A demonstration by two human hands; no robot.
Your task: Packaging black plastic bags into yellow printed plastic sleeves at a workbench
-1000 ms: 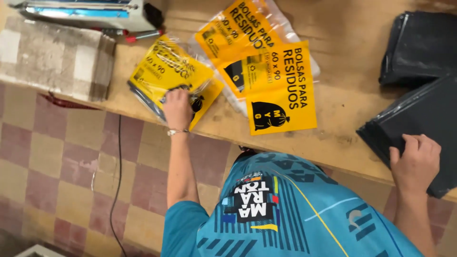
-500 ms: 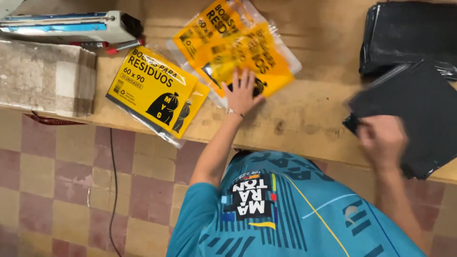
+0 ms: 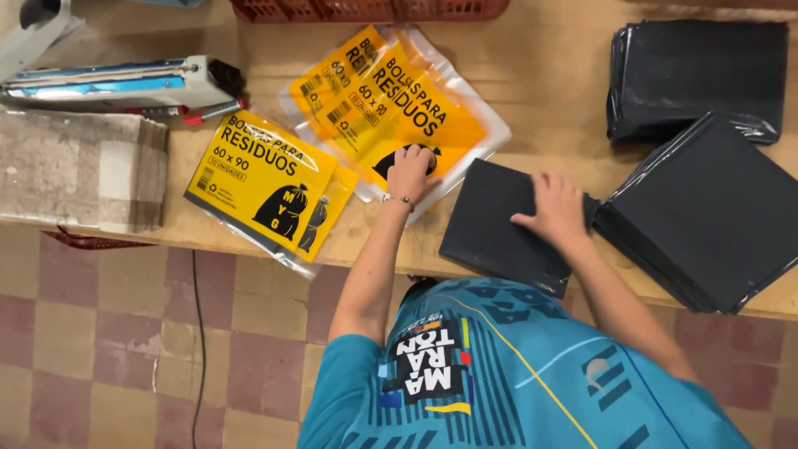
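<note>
Since the earlier frame, the right hand point(image 3: 555, 202) has drawn a folded black bag bundle point(image 3: 507, 224) leftward, clear of the black stack point(image 3: 706, 220) at right of frame, to the table's point(image 3: 549, 100) near edge at centre. That hand lies flat on the bundle's right part, fingers spread, pressing down rather than gripping; its grip is wide. The left hand point(image 3: 411, 170) remains on the fanned yellow packets point(image 3: 391, 100) at upper centre, fingertips pressed on the lower edge of the topmost packet, palm down, grip wide, nothing enclosed. The bundle sits just beside those packets, to their lower right, touching or nearly touching the black stack. A separate yellow packet point(image 3: 266, 183) lies at centre left, overhanging the table's edge. Second black stack point(image 3: 698, 79) sits at upper right. A heat sealer point(image 3: 125, 83) lies at upper left, with a checked cloth point(image 3: 79, 170) below it.
</note>
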